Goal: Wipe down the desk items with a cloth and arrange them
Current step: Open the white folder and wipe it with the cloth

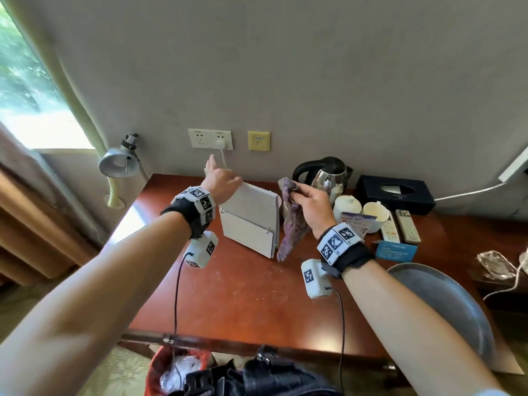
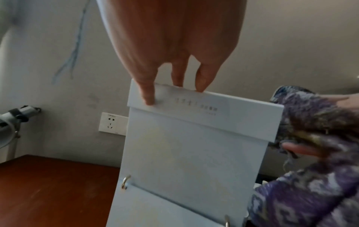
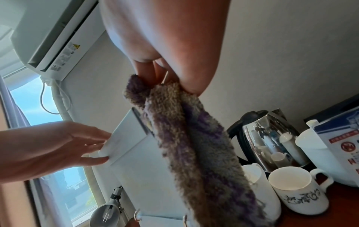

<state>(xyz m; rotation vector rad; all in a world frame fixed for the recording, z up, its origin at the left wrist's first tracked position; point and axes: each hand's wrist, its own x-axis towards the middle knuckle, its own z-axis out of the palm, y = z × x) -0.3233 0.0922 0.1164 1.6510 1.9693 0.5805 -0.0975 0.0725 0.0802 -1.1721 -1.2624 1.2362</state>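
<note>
Standing tilted on the desk (image 1: 243, 295), a white binder (image 1: 251, 215) is pinched at its top edge by the left hand (image 1: 220, 181); in the left wrist view the thumb is seen on the near face of the top flap and two fingers (image 2: 202, 83) behind the edge. The pinky is stuck out straight toward the outlets (image 1: 210, 139) on the wall. Two metal rings (image 2: 125, 182) are seen low on the binder's face. A purple cloth (image 1: 291, 221) is gripped at its upper end by the right hand (image 1: 311, 204), fingers curled round it, and hangs down just right of the binder, its lower end reaching close to the desk; touching or not cannot be told. The cloth is held between binder and kettle (image 1: 328, 174). Right of the right hand, white cups (image 1: 374, 214) and a printed card (image 1: 357, 220) are grouped in front of the kettle, two remotes (image 1: 400, 228) beside them, a dark tissue box (image 1: 395, 194) against the wall behind. A blue card (image 1: 395, 250) lies near the remotes, a grey tray (image 1: 445, 304) at the desk's near right. A lamp (image 1: 120, 162) is mounted left of the desk, by the window.
</note>
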